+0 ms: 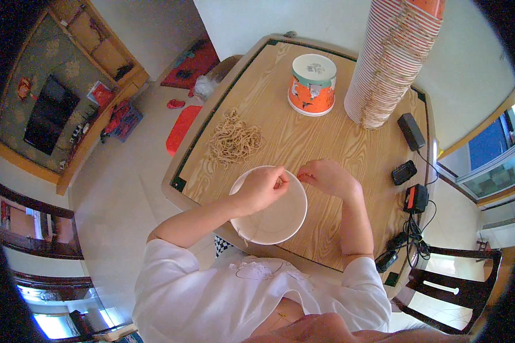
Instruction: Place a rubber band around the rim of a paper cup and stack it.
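Observation:
A white paper bucket (269,228) stands in front of me at the table's near edge, its open mouth up. My left hand (262,188) is over its mouth, fingers curled closed around a small tan bit that looks like twine cord. At the bucket's far right rim, my right hand (329,177) is closed in a pinch; what its fingertips hold is too small to make out. A short light strand (244,236) hangs over the near left rim. Just beyond my left hand lies a loose pile of tan twine cords (234,140).
An orange and green bucket (312,98) stands upside down farther back. Beside it rises a tall stack of nested buckets (383,68) with twine along its side. Black adapters (411,131) and tangled cables (415,237) line the wooden table's (320,143) right edge, near a dark chair (458,286).

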### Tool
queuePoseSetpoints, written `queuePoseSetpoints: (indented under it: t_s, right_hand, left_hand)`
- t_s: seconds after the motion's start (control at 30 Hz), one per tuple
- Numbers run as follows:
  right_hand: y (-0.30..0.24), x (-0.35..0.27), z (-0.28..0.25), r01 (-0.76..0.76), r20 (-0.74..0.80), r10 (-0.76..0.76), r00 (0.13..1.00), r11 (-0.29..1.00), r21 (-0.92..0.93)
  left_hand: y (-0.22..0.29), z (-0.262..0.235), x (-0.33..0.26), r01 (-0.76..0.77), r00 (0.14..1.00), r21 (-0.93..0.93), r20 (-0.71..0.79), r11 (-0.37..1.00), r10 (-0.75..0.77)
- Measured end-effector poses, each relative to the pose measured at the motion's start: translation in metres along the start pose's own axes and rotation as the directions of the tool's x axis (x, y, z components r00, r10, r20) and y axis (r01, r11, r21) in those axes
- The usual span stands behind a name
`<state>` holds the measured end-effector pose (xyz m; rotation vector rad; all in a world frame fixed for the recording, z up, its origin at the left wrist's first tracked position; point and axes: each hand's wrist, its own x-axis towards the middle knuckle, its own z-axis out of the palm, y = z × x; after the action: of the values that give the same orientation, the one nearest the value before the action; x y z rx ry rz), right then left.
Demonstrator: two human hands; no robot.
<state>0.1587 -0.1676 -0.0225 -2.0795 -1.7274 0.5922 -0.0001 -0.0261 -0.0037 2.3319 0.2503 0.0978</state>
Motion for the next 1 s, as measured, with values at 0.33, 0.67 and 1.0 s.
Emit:
queuePoseSetpoints:
  t_s: [0.33,0.67,1.0]
  right_hand:
    - [-0.009,-0.002,-0.008,0.024,-0.013,-0.023,1.000,0.996,0.092]
    - [-0.004,-0.005,-0.006,-0.022,-0.068,0.032,0.997,0.990,0.141]
    - [-0.045,-0.006,-0.016,0.379,-0.517,-0.182,0.837,0.874,0.305]
  left_hand:
    - [-0.003,0.004,0.001,-0.060,0.995,0.047,-0.073,0.997,0.064]
    - [0.000,0.003,0.002,0.000,0.996,-0.158,-0.088,0.987,-0.014]
    - [0.001,-0.017,-0.004,0.356,0.928,-0.878,0.293,0.321,-0.229]
